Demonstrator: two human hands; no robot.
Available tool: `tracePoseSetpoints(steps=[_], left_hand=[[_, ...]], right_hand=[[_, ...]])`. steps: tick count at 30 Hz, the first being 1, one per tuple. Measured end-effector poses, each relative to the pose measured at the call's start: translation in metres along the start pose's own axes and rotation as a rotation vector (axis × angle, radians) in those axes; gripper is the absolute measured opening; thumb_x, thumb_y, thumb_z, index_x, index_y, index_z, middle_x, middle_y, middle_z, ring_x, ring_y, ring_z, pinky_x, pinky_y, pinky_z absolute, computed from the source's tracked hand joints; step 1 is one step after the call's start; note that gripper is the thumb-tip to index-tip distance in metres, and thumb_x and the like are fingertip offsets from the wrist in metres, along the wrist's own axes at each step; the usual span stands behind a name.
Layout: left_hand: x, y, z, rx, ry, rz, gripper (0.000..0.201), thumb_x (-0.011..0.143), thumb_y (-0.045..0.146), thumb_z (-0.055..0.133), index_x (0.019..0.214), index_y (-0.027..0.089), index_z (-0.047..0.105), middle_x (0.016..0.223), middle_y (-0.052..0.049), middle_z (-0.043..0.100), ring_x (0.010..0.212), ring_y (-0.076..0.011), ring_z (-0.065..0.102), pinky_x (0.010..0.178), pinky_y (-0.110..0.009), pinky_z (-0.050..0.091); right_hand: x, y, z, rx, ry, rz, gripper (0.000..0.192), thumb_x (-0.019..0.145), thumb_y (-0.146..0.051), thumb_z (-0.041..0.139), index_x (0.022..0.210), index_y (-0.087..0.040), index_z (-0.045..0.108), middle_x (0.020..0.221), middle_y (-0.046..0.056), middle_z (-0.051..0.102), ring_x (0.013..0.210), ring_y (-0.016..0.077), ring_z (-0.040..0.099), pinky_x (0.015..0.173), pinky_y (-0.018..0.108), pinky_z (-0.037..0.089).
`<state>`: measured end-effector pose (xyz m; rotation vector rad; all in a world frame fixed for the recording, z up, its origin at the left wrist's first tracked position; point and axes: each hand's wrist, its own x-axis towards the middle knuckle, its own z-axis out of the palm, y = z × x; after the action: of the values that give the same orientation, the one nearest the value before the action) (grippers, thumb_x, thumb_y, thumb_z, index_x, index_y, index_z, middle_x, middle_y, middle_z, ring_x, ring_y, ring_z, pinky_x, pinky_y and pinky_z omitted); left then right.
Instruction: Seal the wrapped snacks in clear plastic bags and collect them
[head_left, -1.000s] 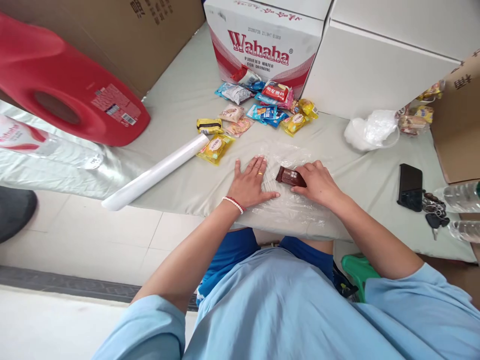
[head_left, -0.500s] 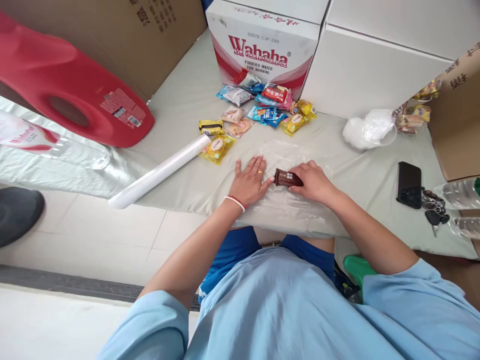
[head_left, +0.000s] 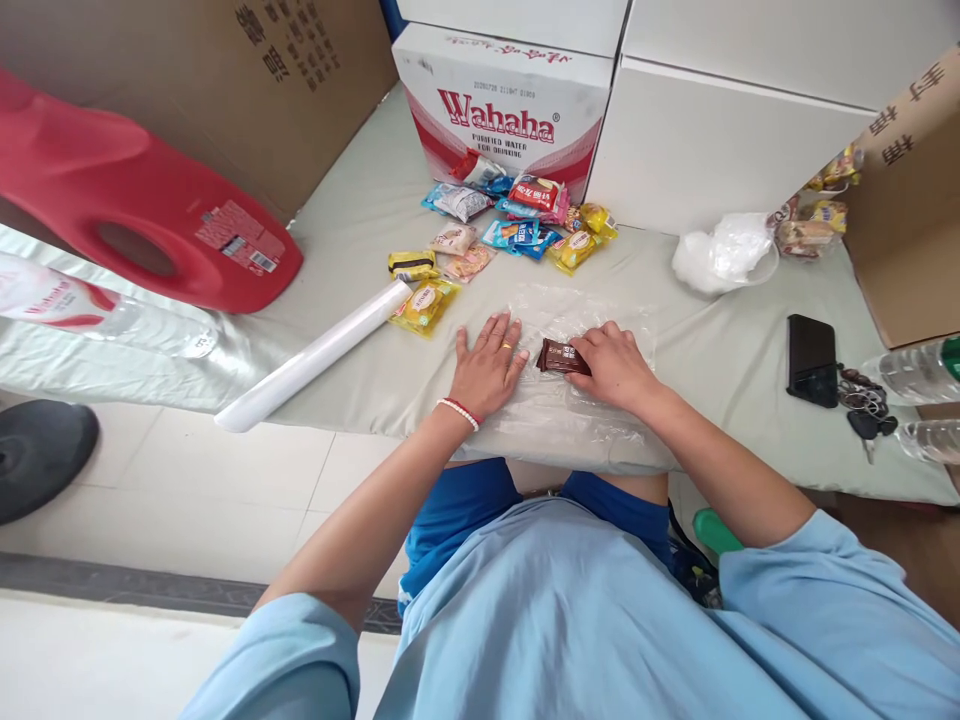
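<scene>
A clear plastic sheet lies spread on the cloth-covered table. My right hand has its fingers closed round one end of a brown wrapped snack, low over the sheet. Flat beside the sheet's left edge rests my left hand, palm down with fingers spread, holding nothing. Its thumb points toward the snack with a small gap between. To the upper left are a white roll and a yellow snack packet, which touches the roll's far end.
Several colourful snack packets are heaped before a Wahaha carton. A red jug and a water bottle stand at left. On the right are crumpled white plastic, a phone, keys and clear bottles.
My view has shifted slightly. My left thumb, earlier at the brown snack's left end, is now a little apart from it. My right hand keeps hold of the snack.
</scene>
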<state>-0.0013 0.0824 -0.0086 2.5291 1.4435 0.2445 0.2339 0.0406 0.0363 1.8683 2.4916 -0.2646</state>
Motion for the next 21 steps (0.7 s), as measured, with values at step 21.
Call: tracePoseSetpoints(steps=[21], left_hand=[[-0.062, -0.052, -0.031, -0.435, -0.229, 0.33, 0.033, 0.102, 0.042, 0.046, 0.099, 0.025, 0.073, 0.154, -0.011, 0.058, 0.141, -0.0262, 0.056, 0.119, -0.046, 0.047]], right_hand=[[-0.148, 0.042, 0.043, 0.489, 0.206, -0.02, 0.021, 0.102, -0.039, 0.054, 0.106, -0.031, 0.073, 0.115, 0.012, 0.071, 0.104, 0.0318, 0.064, 0.091, 0.054, 0.055]])
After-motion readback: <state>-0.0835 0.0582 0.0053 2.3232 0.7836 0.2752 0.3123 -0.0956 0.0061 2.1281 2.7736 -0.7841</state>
